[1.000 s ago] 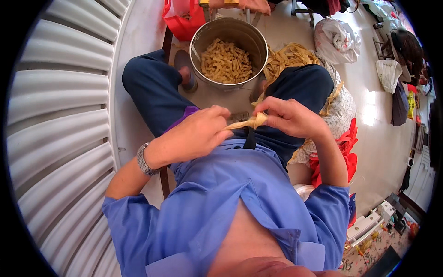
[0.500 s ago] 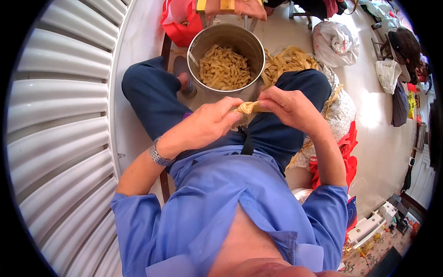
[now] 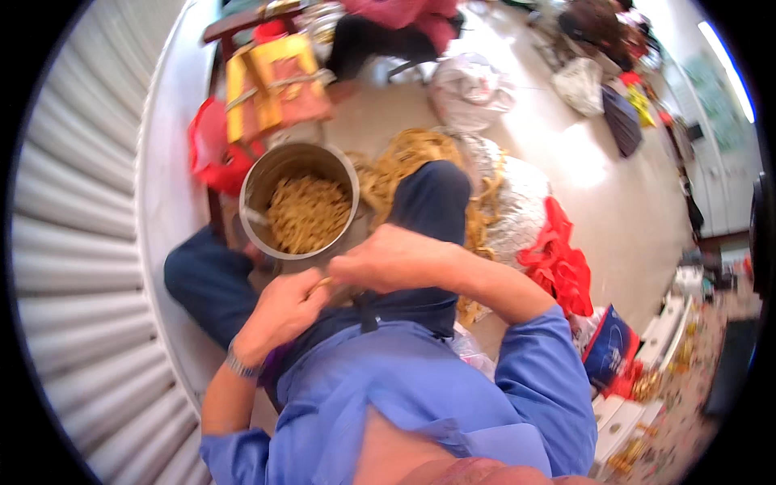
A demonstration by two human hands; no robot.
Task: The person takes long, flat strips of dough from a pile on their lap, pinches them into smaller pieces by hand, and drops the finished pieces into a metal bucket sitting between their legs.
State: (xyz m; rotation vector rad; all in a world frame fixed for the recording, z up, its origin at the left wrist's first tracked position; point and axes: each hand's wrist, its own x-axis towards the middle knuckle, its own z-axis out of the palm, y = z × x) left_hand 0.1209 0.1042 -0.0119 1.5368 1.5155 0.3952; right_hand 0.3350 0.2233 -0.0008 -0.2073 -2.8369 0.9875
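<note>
My left hand point(image 3: 279, 314) and my right hand point(image 3: 392, 259) meet above my lap, both closed. Pinched between them is a tan strip, probably tofu skin point(image 3: 325, 282); only a sliver shows, the fingers covering the rest. Just beyond my hands, between my knees, stands a round metal pot point(image 3: 354, 190). Inside it lies a heap of tan knotted pieces point(image 3: 307, 217). Long loose tan strips point(image 3: 416, 153) are piled to the right of the pot, partly hidden by my right knee.
A white patterned sack point(image 3: 525, 194) and a red bag point(image 3: 558, 263) lie to my right. Beyond the pot are a yellow-and-pink stool point(image 3: 283, 89), a red tote point(image 3: 210, 153) and a white plastic bag point(image 3: 471, 93). Someone in pink point(image 3: 404, 12) sits farther off. A white radiator point(image 3: 81, 267) lines the left.
The view has swung, so the pot sits farther left and lower. My hands have drawn together, and the knot that showed between my fingers is now mostly hidden.
</note>
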